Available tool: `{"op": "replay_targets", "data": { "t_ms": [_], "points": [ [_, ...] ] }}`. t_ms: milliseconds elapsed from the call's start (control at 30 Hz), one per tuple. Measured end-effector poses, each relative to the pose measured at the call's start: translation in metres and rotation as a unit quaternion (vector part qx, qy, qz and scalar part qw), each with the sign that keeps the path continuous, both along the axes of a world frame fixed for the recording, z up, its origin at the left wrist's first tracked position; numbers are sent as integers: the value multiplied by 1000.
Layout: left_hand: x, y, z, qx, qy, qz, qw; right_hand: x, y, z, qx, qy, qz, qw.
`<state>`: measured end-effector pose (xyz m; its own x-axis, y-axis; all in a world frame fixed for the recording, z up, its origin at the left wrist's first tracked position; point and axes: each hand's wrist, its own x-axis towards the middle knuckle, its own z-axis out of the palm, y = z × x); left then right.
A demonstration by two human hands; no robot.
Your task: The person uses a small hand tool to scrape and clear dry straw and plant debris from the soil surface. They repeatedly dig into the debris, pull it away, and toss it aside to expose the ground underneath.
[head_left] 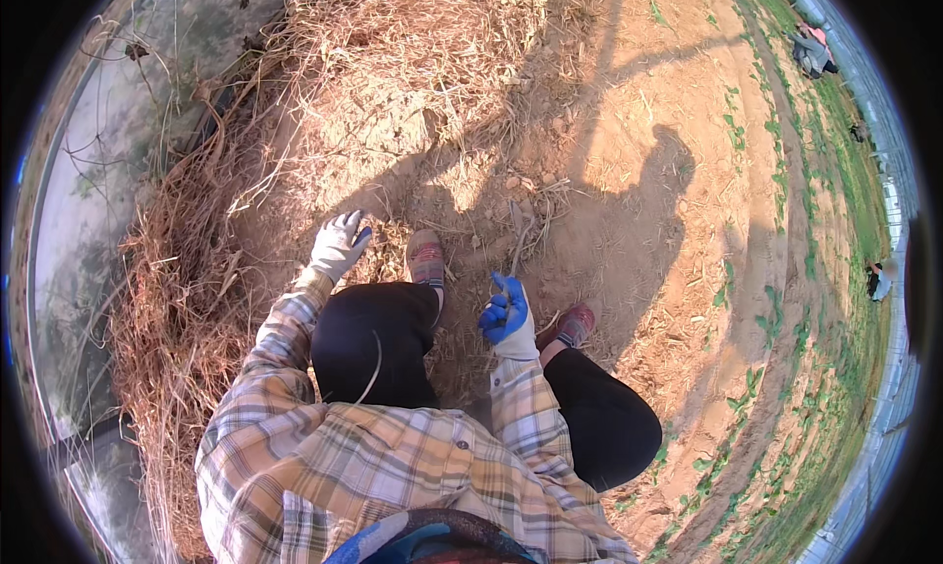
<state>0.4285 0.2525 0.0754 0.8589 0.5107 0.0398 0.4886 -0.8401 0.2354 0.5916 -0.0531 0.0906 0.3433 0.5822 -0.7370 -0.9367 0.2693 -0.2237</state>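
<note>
My left hand (339,245), in a whitish glove with blue on the thumb, reaches over dry straw beside my left shoe (425,259). Its fingers are stretched forward with the thumb apart, and I see nothing in it. My right hand (506,313) is turned so the blue palm side of its glove shows, between my shoes. Those fingers are curled in; whatever they hold, if anything, I cannot make out. Just beyond them, thin dry stalks (530,225) lie on the soil. I cannot tell whether one touches the glove.
A thick heap of dry straw (187,318) runs along the left, beside a pale sheet wall (83,259). More straw (422,24) covers the ground ahead. My right shoe (573,325) rests on bare soil. Rows of green seedlings (776,309) stretch along the right, where people (811,51) crouch far off.
</note>
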Motion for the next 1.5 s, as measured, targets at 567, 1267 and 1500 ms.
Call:
{"op": "replay_targets", "data": {
  "t_ms": [567,1267,1500],
  "points": [
    [-64,29,-12,14,417,64,907,292,55,-27,-304,-364,223,852],
    [-88,63,-74,-20,555,112,824,412,107,54,-403,-563,684,231],
    [-70,52,-85,-69,588,152,792,411,82,109,-392,-532,715,229]
  ]
}}
